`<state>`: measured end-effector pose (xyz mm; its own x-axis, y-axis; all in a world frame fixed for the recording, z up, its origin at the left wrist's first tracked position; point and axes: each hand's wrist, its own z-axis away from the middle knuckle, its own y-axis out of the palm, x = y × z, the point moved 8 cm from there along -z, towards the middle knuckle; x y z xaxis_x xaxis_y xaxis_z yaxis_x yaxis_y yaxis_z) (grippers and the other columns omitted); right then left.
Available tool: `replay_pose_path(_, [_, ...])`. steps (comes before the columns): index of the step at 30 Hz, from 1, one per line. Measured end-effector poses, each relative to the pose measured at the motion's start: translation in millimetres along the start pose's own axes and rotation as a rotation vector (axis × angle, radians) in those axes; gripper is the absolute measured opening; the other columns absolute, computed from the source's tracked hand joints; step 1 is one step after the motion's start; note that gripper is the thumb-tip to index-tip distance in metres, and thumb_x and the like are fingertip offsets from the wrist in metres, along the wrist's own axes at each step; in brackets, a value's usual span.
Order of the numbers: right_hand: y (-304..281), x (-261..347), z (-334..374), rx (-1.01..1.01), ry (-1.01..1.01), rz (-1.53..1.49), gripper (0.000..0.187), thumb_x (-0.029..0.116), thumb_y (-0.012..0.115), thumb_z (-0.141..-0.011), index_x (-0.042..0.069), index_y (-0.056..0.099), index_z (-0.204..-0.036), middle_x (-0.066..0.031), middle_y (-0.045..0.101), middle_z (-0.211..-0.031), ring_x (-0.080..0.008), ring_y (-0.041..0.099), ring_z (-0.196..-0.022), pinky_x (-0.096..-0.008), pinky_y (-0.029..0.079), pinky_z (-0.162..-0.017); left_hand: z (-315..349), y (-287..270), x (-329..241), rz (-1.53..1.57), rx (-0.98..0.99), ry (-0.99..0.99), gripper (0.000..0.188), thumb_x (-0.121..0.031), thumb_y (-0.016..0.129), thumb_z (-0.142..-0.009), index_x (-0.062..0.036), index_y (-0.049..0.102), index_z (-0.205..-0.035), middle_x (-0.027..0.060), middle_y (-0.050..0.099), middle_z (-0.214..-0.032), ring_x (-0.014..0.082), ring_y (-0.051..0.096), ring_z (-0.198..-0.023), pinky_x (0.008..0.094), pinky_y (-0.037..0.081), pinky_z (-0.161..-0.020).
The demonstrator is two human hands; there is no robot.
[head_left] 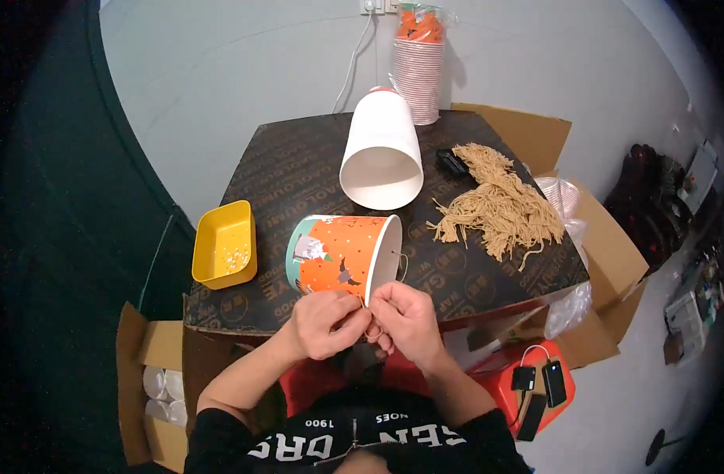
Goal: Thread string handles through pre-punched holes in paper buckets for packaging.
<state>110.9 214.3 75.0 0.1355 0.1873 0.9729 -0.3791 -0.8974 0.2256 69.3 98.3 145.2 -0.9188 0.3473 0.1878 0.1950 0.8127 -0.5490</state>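
Note:
An orange and teal paper bucket (342, 251) with bat and ghost prints lies on its side at the table's front edge, its white rim facing right. My left hand (329, 322) is closed at the near side of the rim, fingers pinched on a thin tan cord (374, 336). Right beside it, my right hand (405, 317) pinches the same cord, thumb and fingertips together. More cord loops out of the bucket's mouth on the far side. My fingers hide where the cord meets the rim.
Behind the bucket lie nested white paper buckets (382, 142). A pile of tan cords (500, 209) spreads at the right, by a black object (452, 163). At the left stands a yellow tray (225, 243) with small white bits. A wrapped bucket stack (419, 71) stands behind; open cardboard boxes (607, 237) flank the table.

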Motion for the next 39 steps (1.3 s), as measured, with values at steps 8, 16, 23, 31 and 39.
replay_pose_path(8, [-2.2,0.8,2.2,-0.091,-0.075,-0.124,0.013,0.013,0.053,-0.099,0.002,0.057,-0.092,-0.0033,0.060,-0.063,-0.0048,0.048,-0.044,-0.0193,0.035,-0.038,6.2,0.8,0.9,-0.027,0.032,0.020,0.026,-0.006,0.071,-0.065,-0.0003,0.068,-0.090,0.0128,0.062,-0.085,0.0221,0.061,-0.063,0.0285,0.047,-0.047])
replay_pose_path(16, [-7.2,1.8,1.1,-0.217,-0.160,-0.121,0.013,0.011,0.046,-0.102,0.004,0.050,-0.092,-0.0051,0.059,-0.062,-0.0049,0.045,-0.043,-0.0185,0.035,-0.040,10.7,-1.4,5.6,0.026,-0.065,-0.038,0.028,0.001,0.070,-0.065,0.0013,0.064,-0.092,0.0143,0.064,-0.087,0.0251,0.063,-0.064,0.0313,0.049,-0.049])
replay_pose_path(23, [-5.2,-1.1,-1.4,-0.240,-0.217,-0.068,0.013,0.010,0.046,-0.102,0.004,0.049,-0.091,-0.0048,0.059,-0.062,-0.0046,0.046,-0.045,-0.0188,0.034,-0.041,11.4,-1.0,7.8,0.100,0.004,-0.165,0.036,0.009,0.071,-0.067,-0.0010,0.054,-0.097,0.0165,0.065,-0.093,0.0281,0.066,-0.069,0.0343,0.051,-0.053])
replay_pose_path(31, [-4.3,-2.6,-1.6,-0.215,-0.174,-0.122,0.009,0.007,0.051,-0.099,0.001,0.054,-0.093,-0.0016,0.058,-0.064,-0.0047,0.051,-0.051,-0.0193,0.038,-0.045,-1.2,-4.8,13.5,0.438,-0.048,-0.371,0.022,0.006,0.070,-0.079,-0.0007,0.053,-0.092,0.0167,0.068,-0.089,0.0269,0.067,-0.069,0.0311,0.054,-0.057])
replay_pose_path(39, [-7.7,1.7,4.4,-0.215,-0.165,-0.065,0.009,0.007,0.055,-0.097,0.002,0.057,-0.090,0.0005,0.058,-0.064,-0.0034,0.050,-0.052,-0.0195,0.037,-0.046,16.6,5.7,34.5,0.732,-0.161,-0.889,0.015,0.003,0.071,-0.083,0.0004,0.057,-0.087,0.0100,0.066,-0.084,0.0134,0.064,-0.069,0.0245,0.051,-0.060])
